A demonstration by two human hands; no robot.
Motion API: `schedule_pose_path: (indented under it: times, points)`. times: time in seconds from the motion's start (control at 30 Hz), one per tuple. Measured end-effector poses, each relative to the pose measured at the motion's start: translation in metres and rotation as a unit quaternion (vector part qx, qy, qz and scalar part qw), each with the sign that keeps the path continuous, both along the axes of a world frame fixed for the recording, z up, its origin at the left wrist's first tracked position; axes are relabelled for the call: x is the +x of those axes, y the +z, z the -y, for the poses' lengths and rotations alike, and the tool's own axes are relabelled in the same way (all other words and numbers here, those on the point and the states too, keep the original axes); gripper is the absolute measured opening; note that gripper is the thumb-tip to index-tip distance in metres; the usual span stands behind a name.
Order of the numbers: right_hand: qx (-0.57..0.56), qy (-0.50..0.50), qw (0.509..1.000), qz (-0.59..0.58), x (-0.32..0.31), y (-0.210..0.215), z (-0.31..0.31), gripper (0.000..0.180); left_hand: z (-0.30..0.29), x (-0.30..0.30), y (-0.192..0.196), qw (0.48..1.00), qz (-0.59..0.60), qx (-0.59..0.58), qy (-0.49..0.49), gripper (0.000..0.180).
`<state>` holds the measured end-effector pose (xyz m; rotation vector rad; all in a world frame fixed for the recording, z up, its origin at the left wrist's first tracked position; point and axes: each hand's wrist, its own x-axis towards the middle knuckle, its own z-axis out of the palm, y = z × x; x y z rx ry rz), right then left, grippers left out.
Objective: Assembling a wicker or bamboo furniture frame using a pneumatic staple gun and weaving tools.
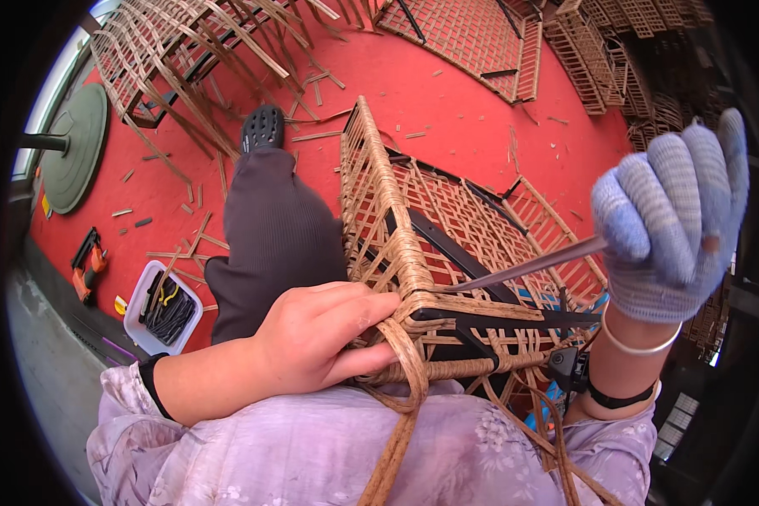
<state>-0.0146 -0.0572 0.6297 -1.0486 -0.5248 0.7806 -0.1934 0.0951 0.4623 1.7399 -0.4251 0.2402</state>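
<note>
Red floor (447,101) littered with cane offcuts; bare left hand (316,337) clasped on woven frame (413,253) corner, gloved right hand (670,211) fisted round metal spike (523,268).

Bright, even daylight fills the scene, strongest on the red floor (447,93), where colour is saturated and shadows are soft and short. The brightest patch is a pale strip at the upper left rim, perhaps a window, washed out to near white. The fisheye lens bends straight edges hard toward the rim, and a black vignette cuts off all 4 corners. The gloved right hand (670,211) sits close to the lens, looms oversized and looks slightly soft. The far right edge falls into deep shade, and detail there is hard to read.
</note>
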Motion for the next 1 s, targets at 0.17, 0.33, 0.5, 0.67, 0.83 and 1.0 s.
schedule_pose_path:
  times: [0.17,0.33,0.5,0.67,0.83,1.0]
  points:
    - [-0.017,-0.009,0.995,-0.098,0.014,-0.005,-0.006,0.056,0.002,0.002,-0.001,1.0,0.007,-0.007,-0.004,0.044]
    - [-0.085,0.017,0.994,-0.063,0.027,0.0,-0.007,0.055,0.001,0.002,0.001,1.0,0.01,-0.003,-0.006,0.044]
    - [-0.07,0.114,0.986,0.102,0.011,0.007,-0.011,0.053,0.001,0.001,-0.001,1.0,0.015,-0.001,0.001,0.044]
    - [-0.058,0.124,0.982,0.132,-0.011,0.012,-0.008,0.057,0.003,-0.001,0.0,0.999,0.029,0.006,0.014,0.043]
    - [-0.055,0.135,0.972,0.185,-0.035,0.027,-0.004,0.062,0.004,-0.005,0.003,0.999,0.028,0.017,0.025,0.041]
    - [-0.104,0.19,0.944,0.249,-0.048,0.03,0.005,0.062,0.002,-0.003,0.002,0.999,0.016,0.023,0.034,0.039]
